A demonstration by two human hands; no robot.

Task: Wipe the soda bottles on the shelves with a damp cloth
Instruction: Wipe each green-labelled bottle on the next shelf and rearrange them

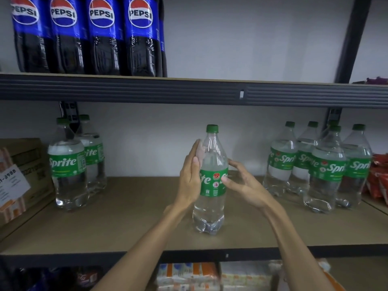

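A clear Sprite bottle [211,185] with a green cap and green label stands upright in the middle of the lower shelf [126,227]. My left hand [192,175] lies flat against the bottle's left side with its fingers straight, pressing a small pale pinkish cloth [200,153] onto the bottle's shoulder. My right hand [241,183] holds the bottle from the right, thumb on the front of the label and fingers curved round the far side. Two more Sprite bottles [69,164] stand at the left, and several Sprite bottles [321,164] at the right.
Several dark Pepsi bottles [84,34] line the upper shelf at the left. A cardboard box [25,164] sits at the lower shelf's left end and red snack packs [378,175] at its right end. Packaged goods [189,276] fill the shelf below.
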